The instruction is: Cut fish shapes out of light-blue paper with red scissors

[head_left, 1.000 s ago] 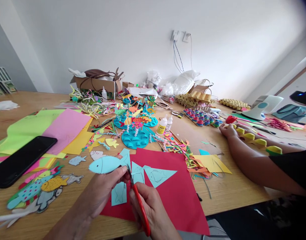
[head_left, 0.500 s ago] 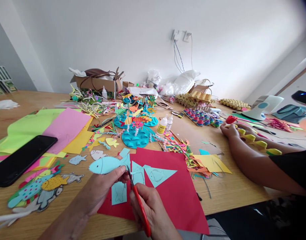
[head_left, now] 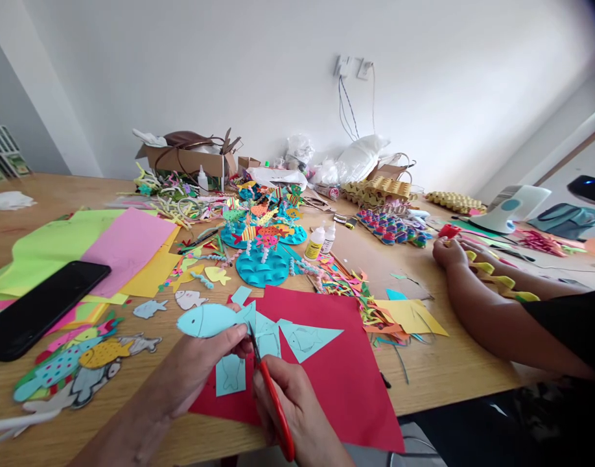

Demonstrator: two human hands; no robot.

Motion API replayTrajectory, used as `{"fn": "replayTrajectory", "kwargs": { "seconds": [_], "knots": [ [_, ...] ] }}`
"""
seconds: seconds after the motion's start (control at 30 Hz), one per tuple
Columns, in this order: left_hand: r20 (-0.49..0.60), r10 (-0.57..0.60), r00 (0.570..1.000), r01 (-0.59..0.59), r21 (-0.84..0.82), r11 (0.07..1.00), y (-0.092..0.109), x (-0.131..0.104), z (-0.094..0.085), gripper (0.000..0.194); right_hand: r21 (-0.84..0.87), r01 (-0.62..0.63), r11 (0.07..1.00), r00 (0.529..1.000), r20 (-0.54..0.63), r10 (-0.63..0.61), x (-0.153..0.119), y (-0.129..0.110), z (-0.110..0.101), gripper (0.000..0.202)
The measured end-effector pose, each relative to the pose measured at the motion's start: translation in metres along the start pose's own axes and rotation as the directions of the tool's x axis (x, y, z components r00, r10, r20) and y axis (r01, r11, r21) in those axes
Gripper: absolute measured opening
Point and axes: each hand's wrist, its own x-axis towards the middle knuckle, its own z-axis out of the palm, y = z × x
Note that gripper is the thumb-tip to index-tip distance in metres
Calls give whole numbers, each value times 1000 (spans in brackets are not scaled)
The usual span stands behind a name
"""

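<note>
Between the thumb and fingers of my left hand [head_left: 212, 357] is a light blue paper fish [head_left: 207, 320], pinched near its tail, its head pointing left. My right hand [head_left: 290, 392] grips red-handled scissors [head_left: 273, 402], and their blades meet the paper at the fish's tail. Under both hands lies a red sheet [head_left: 346, 395]. On it rest light blue paper pieces with pencilled fish, one a triangle [head_left: 310, 340] to the right and one a rectangle [head_left: 231, 376] below my left hand. The fingertips of my left hand are partly hidden behind the paper.
At left are a black phone [head_left: 45, 308], coloured sheets [head_left: 54, 240] and several cut-out fish [head_left: 103, 353]. Blue egg-carton pieces [head_left: 262, 269], glue bottles [head_left: 315, 243] and paper scraps stand beyond the red sheet. At right, a co-worker's hands [head_left: 450, 253] hold a painted carton strip.
The blue fish has shifted slightly right and turned a little in my left hand, its tail now showing by the blades. The co-worker's hands have moved slightly.
</note>
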Motion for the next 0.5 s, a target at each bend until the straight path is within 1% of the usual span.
{"fn": "replayTrajectory", "kwargs": {
  "seconds": [0.07,0.17,0.27,0.5],
  "knots": [
    [-5,-17,1000,17,-7,1000,1,0,0,13,8,8,1000,1000,6,-8,0,0,0,35],
    [16,-33,999,33,-26,999,2,0,-1,15,2,10,1000,1000,17,-10,-2,0,0,40],
    [31,-30,999,31,-40,999,2,0,-1,14,1,3,1000,1000,21,-3,-2,0,0,44],
    [45,-59,997,60,-16,998,5,1,-3,17,14,-7,1000,1000,21,6,-1,-2,-1,46]
  ]
}}
